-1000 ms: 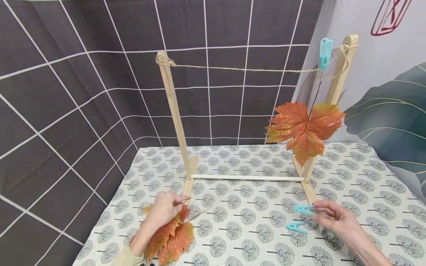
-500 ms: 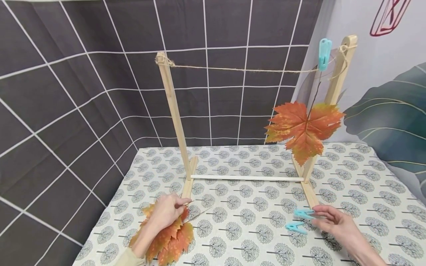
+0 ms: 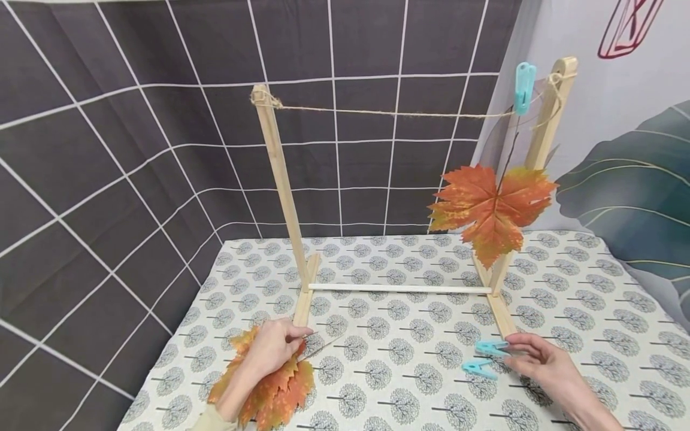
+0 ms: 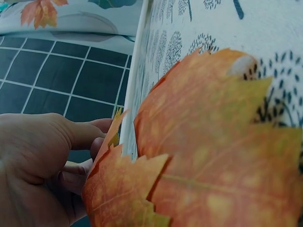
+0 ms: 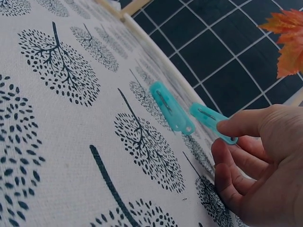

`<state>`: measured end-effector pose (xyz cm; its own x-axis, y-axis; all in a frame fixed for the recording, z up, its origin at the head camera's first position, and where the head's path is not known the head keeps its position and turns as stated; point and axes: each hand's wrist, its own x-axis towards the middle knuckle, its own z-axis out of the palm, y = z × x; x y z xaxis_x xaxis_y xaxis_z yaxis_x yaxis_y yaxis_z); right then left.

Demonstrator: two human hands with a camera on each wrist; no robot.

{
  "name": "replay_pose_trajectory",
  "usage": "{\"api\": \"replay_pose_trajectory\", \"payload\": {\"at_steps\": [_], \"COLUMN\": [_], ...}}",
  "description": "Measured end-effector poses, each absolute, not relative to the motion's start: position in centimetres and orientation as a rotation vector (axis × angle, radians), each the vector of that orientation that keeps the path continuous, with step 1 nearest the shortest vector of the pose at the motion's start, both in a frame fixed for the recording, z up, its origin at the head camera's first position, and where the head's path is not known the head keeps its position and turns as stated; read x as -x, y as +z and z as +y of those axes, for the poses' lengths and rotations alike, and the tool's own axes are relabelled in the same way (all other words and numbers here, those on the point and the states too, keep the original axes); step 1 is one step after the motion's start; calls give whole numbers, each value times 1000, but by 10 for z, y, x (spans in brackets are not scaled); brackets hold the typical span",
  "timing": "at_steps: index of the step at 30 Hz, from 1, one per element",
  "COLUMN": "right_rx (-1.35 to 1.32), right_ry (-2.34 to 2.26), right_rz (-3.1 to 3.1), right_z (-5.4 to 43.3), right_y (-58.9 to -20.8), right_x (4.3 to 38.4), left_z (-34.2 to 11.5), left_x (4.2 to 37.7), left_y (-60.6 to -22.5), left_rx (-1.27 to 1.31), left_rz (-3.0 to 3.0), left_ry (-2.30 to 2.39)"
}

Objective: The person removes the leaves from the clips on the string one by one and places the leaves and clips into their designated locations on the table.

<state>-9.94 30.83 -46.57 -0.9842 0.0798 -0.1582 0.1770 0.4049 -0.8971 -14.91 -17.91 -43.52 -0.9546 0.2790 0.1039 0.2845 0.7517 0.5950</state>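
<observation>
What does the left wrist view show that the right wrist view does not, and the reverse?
Only the left wrist view shows the left hand and the orange leaves by its fingers. Only the right wrist view shows the right hand, the turquoise peg it pinches and the other loose peg beside that one. Both share part of the hanging leaf, the dark gridded backdrop and the tree-printed cloth.
</observation>
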Motion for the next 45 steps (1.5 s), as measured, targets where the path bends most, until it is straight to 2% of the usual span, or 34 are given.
{"api": "replay_pose_trajectory", "payload": {"at_steps": [22,45], "right_rx": [-170,-221], "right_ry": [-1619,-1449], "right_rz": [2631,2650], "right_z": [307,304], "right_y": [-472,-464], "right_x": [99,99], "left_z": [-181,-181], "left_x": [148,147], "left_y": [-446,-450], "left_rx": [513,527], "left_rz": [-2935,-2964], "left_ry": [-1033,-1091]}}
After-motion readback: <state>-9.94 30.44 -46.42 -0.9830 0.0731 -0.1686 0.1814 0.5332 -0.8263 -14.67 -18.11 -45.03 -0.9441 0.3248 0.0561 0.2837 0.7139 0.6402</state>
